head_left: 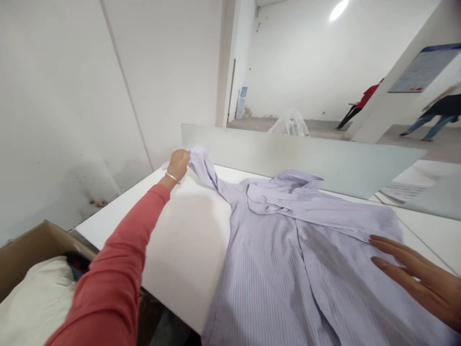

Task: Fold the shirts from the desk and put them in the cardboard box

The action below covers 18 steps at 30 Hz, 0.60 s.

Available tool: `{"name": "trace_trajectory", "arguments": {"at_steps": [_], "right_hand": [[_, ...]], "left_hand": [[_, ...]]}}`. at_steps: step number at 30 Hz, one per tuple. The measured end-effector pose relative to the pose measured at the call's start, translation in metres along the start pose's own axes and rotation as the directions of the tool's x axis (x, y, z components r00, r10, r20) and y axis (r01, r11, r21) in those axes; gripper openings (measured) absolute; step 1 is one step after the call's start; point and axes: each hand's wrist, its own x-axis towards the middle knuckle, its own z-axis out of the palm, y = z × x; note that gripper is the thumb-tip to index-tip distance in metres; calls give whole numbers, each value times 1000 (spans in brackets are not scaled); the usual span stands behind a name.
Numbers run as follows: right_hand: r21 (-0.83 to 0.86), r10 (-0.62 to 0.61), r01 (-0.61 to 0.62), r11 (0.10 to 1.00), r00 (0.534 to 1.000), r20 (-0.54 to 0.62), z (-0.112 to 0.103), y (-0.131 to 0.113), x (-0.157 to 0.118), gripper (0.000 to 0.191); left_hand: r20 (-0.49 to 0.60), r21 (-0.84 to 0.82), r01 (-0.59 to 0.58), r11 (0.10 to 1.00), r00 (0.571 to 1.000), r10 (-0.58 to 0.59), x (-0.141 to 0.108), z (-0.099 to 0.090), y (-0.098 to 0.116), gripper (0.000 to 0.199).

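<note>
A lavender striped shirt (pixel 266 250) lies spread on the white table (pixel 187 226), its collar at the back and its lower part running off the near edge. At the far left, my left hand (pixel 179 163) is closed on the end of one sleeve and holds it raised near the table's back edge. My right hand (pixel 421 274) is open at the right, fingers spread over the shirt beside the other sleeve, which lies across the shirt's upper right part.
A low frosted divider (pixel 306 156) borders the table's back. A cardboard box (pixel 36 240) with a white bag (pixel 39 293) stands at the lower left. Beyond are a plastic bag (pixel 291 124), papers (pixel 414 180) and two people standing far off.
</note>
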Motion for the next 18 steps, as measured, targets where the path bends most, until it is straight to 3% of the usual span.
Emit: {"name": "trace_trajectory", "arguments": {"at_steps": [1,3,5,7,10,12,14,15,18], "right_hand": [[7,-41,41,999,999,30,3,0,-2,58],[8,-72,71,997,995,66,8,1,-6,55],[8,-65,65,998,993,101,14,3,-7,54],[11,-57,56,998,990,128,19,4,-5,54],[29,-65,61,998,985,158,26,-4,5,55],[41,-63,55,998,977,204,28,-16,12,55],[48,-68,57,997,964,257,29,-33,17,55],[49,-74,63,997,959,275,29,-41,19,56],[45,-106,97,994,950,293,29,-60,23,59]], "left_hand": [[51,16,-146,989,988,145,-13,-2,-5,20],[230,43,-407,912,893,387,-47,-3,-23,21],[413,74,-478,875,813,409,-84,-5,-50,27],[453,179,-393,902,847,279,-111,-9,-76,36],[265,310,-126,942,963,42,-122,-15,-96,39],[157,269,53,962,983,-99,-112,-15,-90,33],[171,204,232,951,948,-268,-95,-9,-71,34],[222,197,319,927,907,-358,-85,-3,-59,41],[346,208,380,901,834,-431,-60,20,-22,54]]}}
